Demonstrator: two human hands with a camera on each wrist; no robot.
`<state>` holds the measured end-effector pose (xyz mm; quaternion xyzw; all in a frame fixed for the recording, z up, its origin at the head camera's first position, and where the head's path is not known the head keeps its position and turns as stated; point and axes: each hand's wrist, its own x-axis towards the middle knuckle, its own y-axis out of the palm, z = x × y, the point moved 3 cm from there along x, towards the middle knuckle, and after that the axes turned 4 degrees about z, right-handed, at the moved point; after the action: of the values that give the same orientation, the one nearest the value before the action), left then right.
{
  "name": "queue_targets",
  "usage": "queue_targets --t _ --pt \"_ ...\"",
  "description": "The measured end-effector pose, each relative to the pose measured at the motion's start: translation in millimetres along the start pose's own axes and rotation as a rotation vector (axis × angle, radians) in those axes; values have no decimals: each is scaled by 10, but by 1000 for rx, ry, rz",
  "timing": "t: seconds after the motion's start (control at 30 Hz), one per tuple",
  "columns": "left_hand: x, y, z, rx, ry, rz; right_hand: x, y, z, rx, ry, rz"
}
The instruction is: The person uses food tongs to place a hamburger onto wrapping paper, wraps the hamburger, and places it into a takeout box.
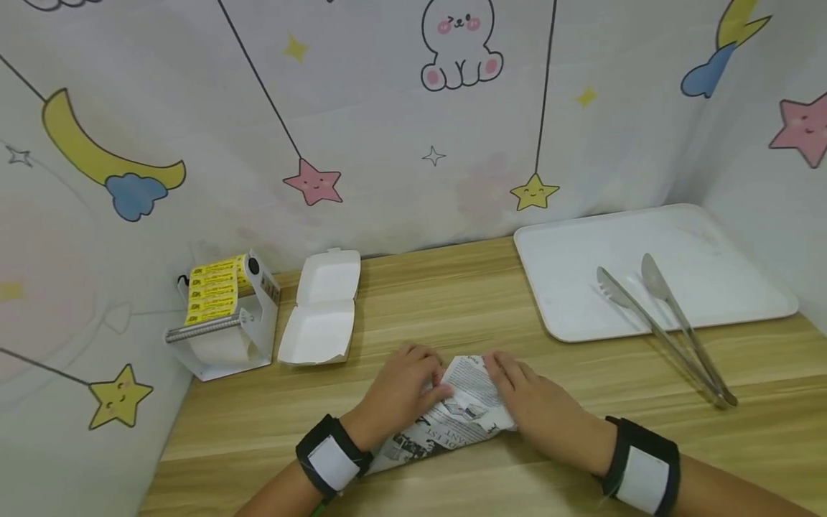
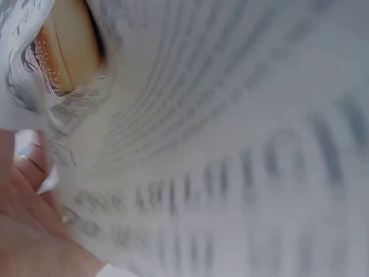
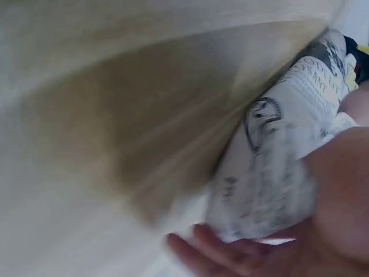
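Newspaper wrap [image 1: 466, 424] lies at lower centre on the bench [image 1: 439, 301], left grip [image 1: 403, 388] pinching it, right grip [image 1: 539, 402] straight-fingered against its side; easing either could let the fold spring open.

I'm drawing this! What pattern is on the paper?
White paper with black newspaper print, clearest in the head view.

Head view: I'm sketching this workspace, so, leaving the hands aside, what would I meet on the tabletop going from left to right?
Label dispenser → open white box → printed paper → white tray, which the metal tongs overlap.
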<state>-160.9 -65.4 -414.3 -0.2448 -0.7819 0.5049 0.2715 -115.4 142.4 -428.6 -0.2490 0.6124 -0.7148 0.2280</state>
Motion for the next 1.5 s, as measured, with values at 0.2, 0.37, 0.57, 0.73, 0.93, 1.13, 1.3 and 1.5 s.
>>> queue_targets --t 0.2,0.37,0.57,0.73,0.93,1.13,1.3,1.5 --pt "-68 7 77 16 -102 -16 -10 2 -92 252 6 37" --pt "-93 33 96 -29 -130 -26 -23 32 -90 417 -11 38" --pt "-84 38 68 -52 -143 -20 24 72 -86 513 -7 16" --pt "-76 37 89 -84 -181 -2 41 78 -79 471 -31 20" --pt "-88 24 120 -125 -264 77 60 67 -82 410 -35 38" --pt "-79 17 130 -160 -314 147 90 77 -111 460 -32 89" --pt "-72 31 140 -173 -329 160 104 118 -173 534 -46 104" --pt "-70 54 153 -199 -344 177 107 121 -239 570 -34 91"
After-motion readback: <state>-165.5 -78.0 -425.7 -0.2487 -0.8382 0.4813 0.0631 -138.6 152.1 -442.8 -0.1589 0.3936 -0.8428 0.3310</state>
